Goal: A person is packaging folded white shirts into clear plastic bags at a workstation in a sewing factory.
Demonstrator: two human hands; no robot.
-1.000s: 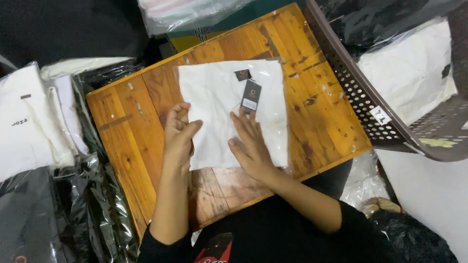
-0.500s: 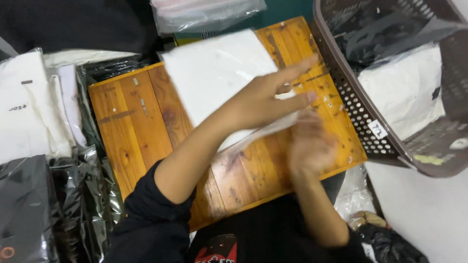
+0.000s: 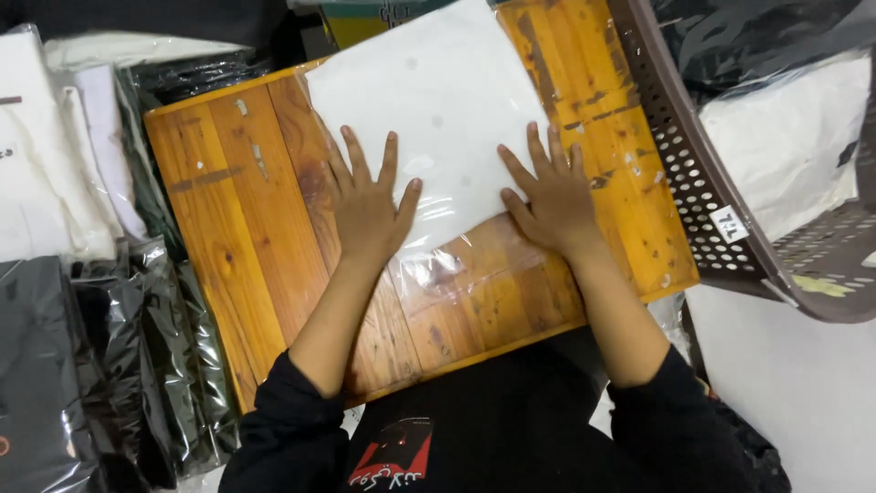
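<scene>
White folded garment (image 3: 438, 110) in its clear bag lies flat on the wooden board (image 3: 228, 228), toward the far right part, top edge running past the board's far edge. Clear bag flap (image 3: 447, 269) sticks out toward me, empty. My left hand (image 3: 370, 205) & right hand (image 3: 547, 196) both flat on the near edge of the garment, fingers spread, gripping nothing. Bare board to the left & near me. Brown perforated basket (image 3: 693, 183) close on the right, overlapping the board's right edge. Bagged black & white clothes (image 3: 82, 274) piled along the left edge.
</scene>
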